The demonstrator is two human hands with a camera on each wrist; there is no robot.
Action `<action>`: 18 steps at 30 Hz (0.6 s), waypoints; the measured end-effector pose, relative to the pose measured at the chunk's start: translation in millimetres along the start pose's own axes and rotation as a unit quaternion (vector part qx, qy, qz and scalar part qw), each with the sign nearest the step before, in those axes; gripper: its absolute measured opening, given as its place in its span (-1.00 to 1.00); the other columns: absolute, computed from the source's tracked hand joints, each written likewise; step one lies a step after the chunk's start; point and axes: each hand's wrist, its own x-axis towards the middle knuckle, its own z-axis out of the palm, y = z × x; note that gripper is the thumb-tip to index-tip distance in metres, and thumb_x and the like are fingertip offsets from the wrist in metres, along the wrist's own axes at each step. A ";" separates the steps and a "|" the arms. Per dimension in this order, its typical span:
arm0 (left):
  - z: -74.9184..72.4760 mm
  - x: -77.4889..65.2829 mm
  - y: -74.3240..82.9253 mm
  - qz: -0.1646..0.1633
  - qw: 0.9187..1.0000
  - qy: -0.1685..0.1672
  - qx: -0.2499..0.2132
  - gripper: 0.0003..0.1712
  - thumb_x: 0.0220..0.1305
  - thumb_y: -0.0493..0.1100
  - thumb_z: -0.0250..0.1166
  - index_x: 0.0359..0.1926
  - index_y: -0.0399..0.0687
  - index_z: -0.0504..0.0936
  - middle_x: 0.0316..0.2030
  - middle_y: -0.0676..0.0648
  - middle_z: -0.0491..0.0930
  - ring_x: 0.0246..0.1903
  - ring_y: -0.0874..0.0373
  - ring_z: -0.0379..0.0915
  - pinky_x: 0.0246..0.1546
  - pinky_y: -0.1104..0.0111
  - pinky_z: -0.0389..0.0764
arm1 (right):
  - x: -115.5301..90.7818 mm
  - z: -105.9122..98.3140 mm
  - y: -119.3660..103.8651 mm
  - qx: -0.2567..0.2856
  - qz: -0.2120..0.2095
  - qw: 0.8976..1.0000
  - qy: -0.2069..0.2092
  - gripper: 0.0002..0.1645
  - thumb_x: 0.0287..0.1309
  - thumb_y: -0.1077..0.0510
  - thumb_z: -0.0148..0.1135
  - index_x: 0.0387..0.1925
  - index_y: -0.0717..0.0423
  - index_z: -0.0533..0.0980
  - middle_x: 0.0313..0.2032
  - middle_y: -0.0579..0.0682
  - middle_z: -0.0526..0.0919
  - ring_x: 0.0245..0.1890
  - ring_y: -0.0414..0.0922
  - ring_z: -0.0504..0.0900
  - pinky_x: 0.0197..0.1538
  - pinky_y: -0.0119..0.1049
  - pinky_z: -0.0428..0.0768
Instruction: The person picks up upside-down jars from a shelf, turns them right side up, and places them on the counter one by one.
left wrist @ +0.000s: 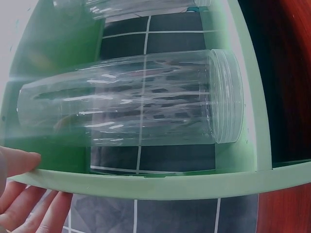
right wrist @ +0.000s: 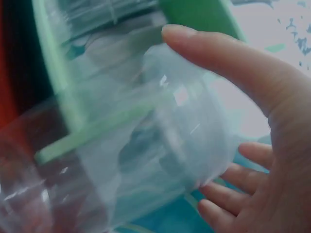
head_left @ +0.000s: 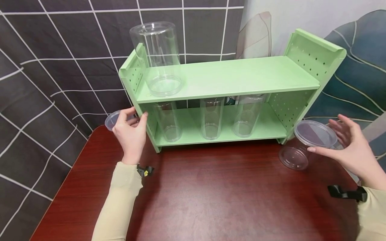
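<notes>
A light-green two-tier shelf [head_left: 229, 75] stands on the table. My left hand [head_left: 130, 132] holds the front edge of its left side panel, thumb on the inner face and fingers on the outer. Just past that hand shows a clear round lid-like piece [head_left: 111, 121], partly hidden by the fingers. On the right, my right hand [head_left: 351, 149] is spread around the top of a clear plastic jar [head_left: 292, 156] with a lid [head_left: 315, 134]. The thumb lies at the lid's near rim, the fingers apart on the far side. The jar stands beside the shelf's right end.
A big clear jar [head_left: 163, 57] stands on the upper tier at the left. Three slimmer clear jars, including the left one [head_left: 169, 122], stand along the lower tier. The dark red table [head_left: 217, 197] meets a grid-patterned cloth [head_left: 99, 60] at the back left.
</notes>
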 end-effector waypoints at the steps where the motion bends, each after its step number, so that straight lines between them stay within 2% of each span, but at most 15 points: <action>1: 0.0 0.2 -0.1 0.000 1.000 0.000 0.000 -0.73 0.13 -0.29 0.54 -0.15 -0.29 0.73 -0.21 -0.06 0.74 -0.44 0.13 0.70 -0.36 0.56 0.67 | -0.1 -1.1 -6.8 -0.005 -0.002 1.000 0.004 0.45 -0.05 0.31 0.62 0.61 -0.35 -0.14 0.57 -0.07 0.07 0.51 -0.30 0.01 0.23 -0.82 0.00; 6: -1.1 0.5 0.1 -0.001 1.000 0.002 0.001 -0.73 0.13 -0.29 0.54 -0.15 -0.29 0.73 -0.22 -0.08 0.74 -0.43 0.08 0.71 -0.35 0.56 0.67 | -0.6 0.3 -41.4 0.000 -0.030 0.999 0.027 0.35 -0.09 0.34 0.63 0.59 -0.28 0.05 0.51 -0.13 0.22 0.46 -0.33 0.16 0.25 -0.78 0.11; 10: -1.8 0.8 0.6 -0.002 1.000 0.002 -0.003 -0.74 0.13 -0.30 0.54 -0.15 -0.30 0.73 -0.22 -0.09 0.74 -0.42 0.06 0.71 -0.34 0.55 0.67 | 0.3 11.3 -68.4 0.027 -0.078 0.996 0.035 0.25 -0.15 0.44 0.61 0.54 -0.17 0.22 0.43 -0.12 0.37 0.40 -0.31 0.29 0.29 -0.70 0.20; 14: -2.2 1.3 1.5 -0.008 1.000 -0.001 -0.009 -0.74 0.12 -0.29 0.55 -0.16 -0.28 0.74 -0.23 -0.09 0.74 -0.43 0.18 0.70 -0.33 0.53 0.68 | 1.2 24.6 -94.8 0.051 -0.132 0.990 0.019 0.24 -0.25 0.55 0.59 0.50 -0.06 0.30 0.38 -0.06 0.44 0.37 -0.26 0.36 0.29 -0.63 0.29; 18: -4.1 2.6 1.6 -0.028 0.999 -0.009 -0.026 -0.72 0.12 -0.25 0.57 -0.15 -0.26 0.76 -0.25 -0.12 0.75 -0.44 0.33 0.67 -0.30 0.50 0.69 | 4.4 36.3 -121.2 0.078 -0.177 0.981 -0.011 0.26 -0.35 0.63 0.57 0.47 0.04 0.33 0.36 0.02 0.47 0.36 -0.19 0.39 0.29 -0.56 0.35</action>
